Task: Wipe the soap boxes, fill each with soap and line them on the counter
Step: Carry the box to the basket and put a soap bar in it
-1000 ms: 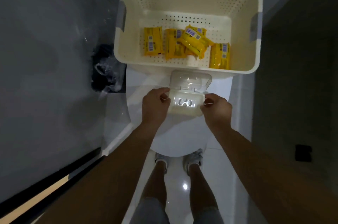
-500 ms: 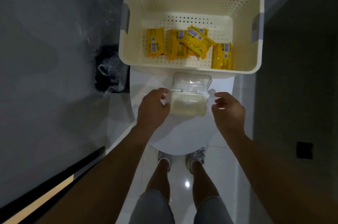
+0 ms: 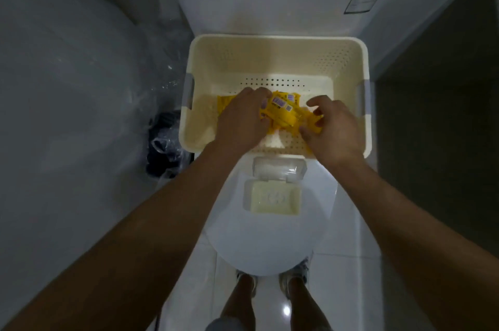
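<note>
An open cream soap box (image 3: 271, 199) lies on the closed toilet lid (image 3: 267, 247), its clear lid (image 3: 279, 170) flipped back and its tray empty. Behind it stands a cream perforated basket (image 3: 270, 40) holding several yellow soap packets. Both hands are inside the basket. My left hand (image 3: 241, 121) pinches the left end of the top yellow soap packet (image 3: 282, 112). My right hand (image 3: 333, 132) curls its fingers and thumb round the packet's right end. The other packets are mostly hidden under my hands.
The basket sits against the white cistern (image 3: 270, 1). A dark bin with a plastic bag (image 3: 163, 145) stands on the floor to the left, beside a grey wall. A dark wall runs along the right. My feet (image 3: 270, 284) are on white tiles.
Both hands have let go of the soap box and moved up into the basket, onto the yellow packets. The view has tilted up, showing the cistern. The box stays open on the lid.
</note>
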### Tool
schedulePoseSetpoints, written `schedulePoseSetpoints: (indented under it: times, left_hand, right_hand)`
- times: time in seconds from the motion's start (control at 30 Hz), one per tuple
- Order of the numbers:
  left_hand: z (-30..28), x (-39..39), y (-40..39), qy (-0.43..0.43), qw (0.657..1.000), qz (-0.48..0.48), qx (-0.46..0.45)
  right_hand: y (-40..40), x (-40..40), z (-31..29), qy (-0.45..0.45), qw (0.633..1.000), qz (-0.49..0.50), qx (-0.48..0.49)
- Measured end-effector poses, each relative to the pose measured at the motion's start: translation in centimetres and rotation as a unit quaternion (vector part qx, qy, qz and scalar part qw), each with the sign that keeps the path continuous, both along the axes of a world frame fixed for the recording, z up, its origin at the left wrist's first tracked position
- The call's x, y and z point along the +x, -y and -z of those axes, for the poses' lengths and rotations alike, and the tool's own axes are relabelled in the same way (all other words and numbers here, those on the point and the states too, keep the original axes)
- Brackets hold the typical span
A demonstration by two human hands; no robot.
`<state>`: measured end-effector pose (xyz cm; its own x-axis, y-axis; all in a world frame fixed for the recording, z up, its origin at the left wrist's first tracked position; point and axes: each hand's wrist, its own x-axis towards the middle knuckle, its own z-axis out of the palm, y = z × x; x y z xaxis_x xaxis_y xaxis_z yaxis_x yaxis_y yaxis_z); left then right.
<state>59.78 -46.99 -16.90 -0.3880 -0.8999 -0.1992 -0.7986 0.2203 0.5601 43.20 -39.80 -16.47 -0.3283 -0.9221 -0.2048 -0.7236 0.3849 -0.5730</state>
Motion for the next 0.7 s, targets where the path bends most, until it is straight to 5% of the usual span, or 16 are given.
schedulePoseSetpoints:
  times: [0.33, 0.7]
  left_hand:
    - [8.0, -3.3, 3.6, 0.154, 0.98, 0.128, -0.004]
    - [6.0, -3.1, 1.9, 0.04, 0.999, 0.036, -0.01]
  right_hand:
    - [4.6, -0.1, 6.6, -0.032, 0.984, -0.084, 0.152]
    - [4.8, -0.2, 3.2, -0.007, 0.995, -0.057, 0.081]
